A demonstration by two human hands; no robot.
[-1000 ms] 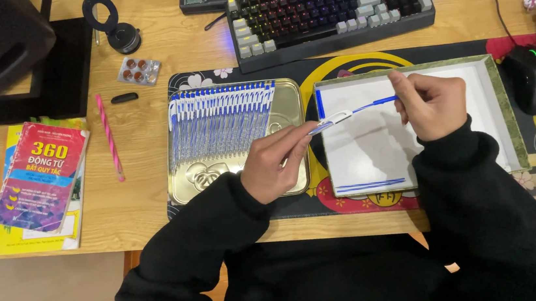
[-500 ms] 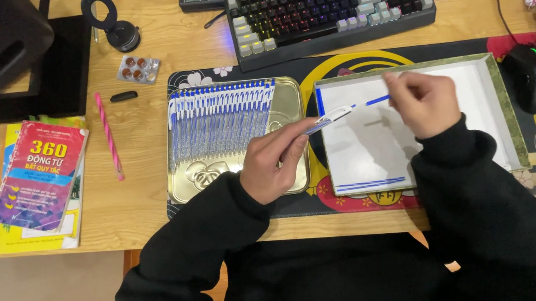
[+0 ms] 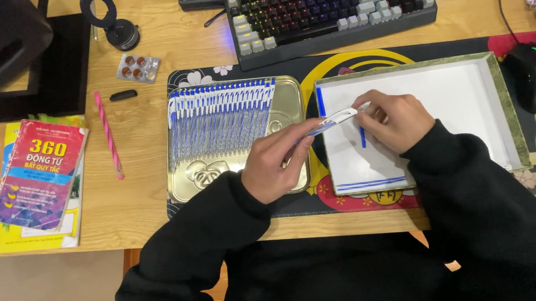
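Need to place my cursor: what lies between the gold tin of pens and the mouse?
In the head view, the white box lid lies between the tin and the mouse; the right hand rests over it.

The right hand (image 3: 396, 118) hides the pen's (image 3: 334, 122) far end and its own fingertips.

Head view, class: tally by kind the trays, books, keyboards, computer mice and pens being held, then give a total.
Trays: 2, gold tray and white tray
Books: 2, red book on yellow book
keyboard: 1
mouse: 1
held pen: 1
Total: 7
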